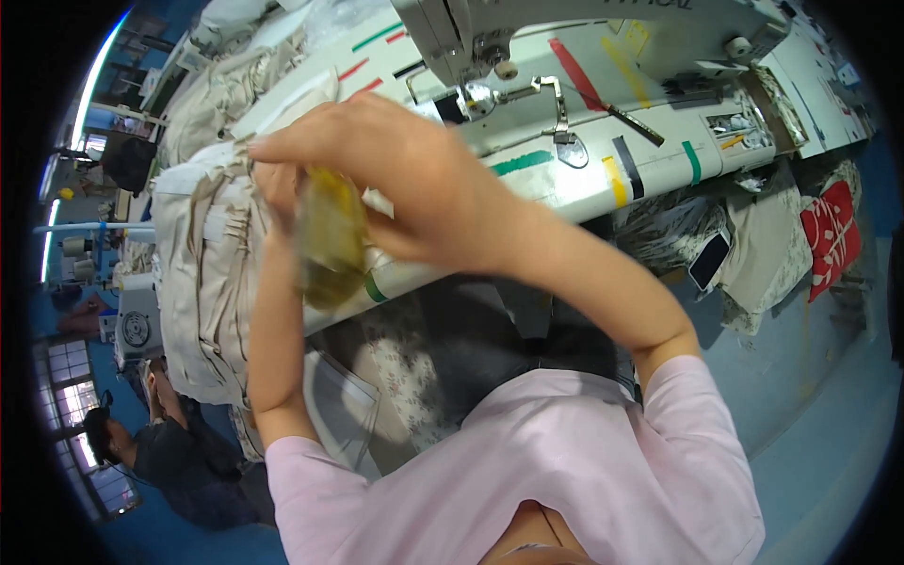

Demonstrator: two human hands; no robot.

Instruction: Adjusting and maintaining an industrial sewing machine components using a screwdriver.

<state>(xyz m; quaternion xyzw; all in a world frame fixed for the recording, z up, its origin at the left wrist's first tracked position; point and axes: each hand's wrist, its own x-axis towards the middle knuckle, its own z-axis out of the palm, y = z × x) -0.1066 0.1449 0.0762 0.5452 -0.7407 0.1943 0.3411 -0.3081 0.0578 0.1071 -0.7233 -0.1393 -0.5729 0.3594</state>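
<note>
My right hand (414, 179) is raised at the left end of the sewing machine table, its fingers curled and blurred by motion. Beneath its palm hangs a yellow-green see-through thing (330, 245), roughly bottle-shaped, smeared too much to name surely; the right hand appears closed on its upper part. My left hand (275, 193) is up against the right hand's fingertips, with its wrist just left of the yellow-green thing. Most of the left fingers are hidden behind the right hand. Beside them lies a pile of cream fabric pieces (202, 282).
A sewing machine (603, 33) stands on the white table (452, 235), marked with coloured tape strips. Tweezers (636, 124) lie on it. At right are a phone (709, 261), plastic-wrapped cloth and a red patterned cloth (831, 240). Another person (188, 461) sits at the lower left.
</note>
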